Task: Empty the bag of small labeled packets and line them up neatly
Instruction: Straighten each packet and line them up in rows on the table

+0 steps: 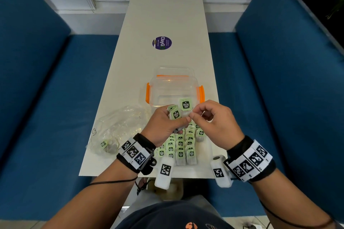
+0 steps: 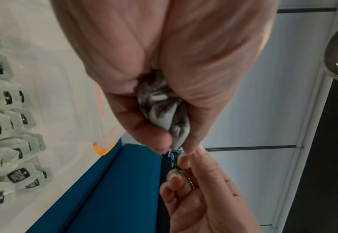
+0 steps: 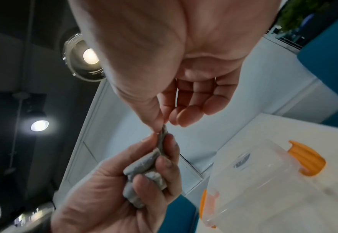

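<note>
Holding a bunch of small green-labeled tea packets (image 1: 176, 114), the left hand (image 1: 163, 126) curls its fingers (image 3: 144, 181) tight around them. The right hand (image 1: 216, 122) pinches one packet (image 1: 186, 104) between thumb and fingers. Rows of packets (image 1: 180, 147) lie on the near white desk (image 1: 167, 20), left of them a clear crinkly plastic bag (image 1: 121, 126).

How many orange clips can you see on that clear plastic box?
2. One orange clip sits on the left end of the clear plastic box, the other orange clip on its right end. Any further clips may be hidden.

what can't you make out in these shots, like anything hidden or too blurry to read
- Head view: the left hand and right hand cover part of the rows of tea packets, so no count.
- Head view: the plastic bag shows one packet; crinkled film hides any others.
- Wrist views: packet labels are unreadable, blurred or edge-on.
</note>
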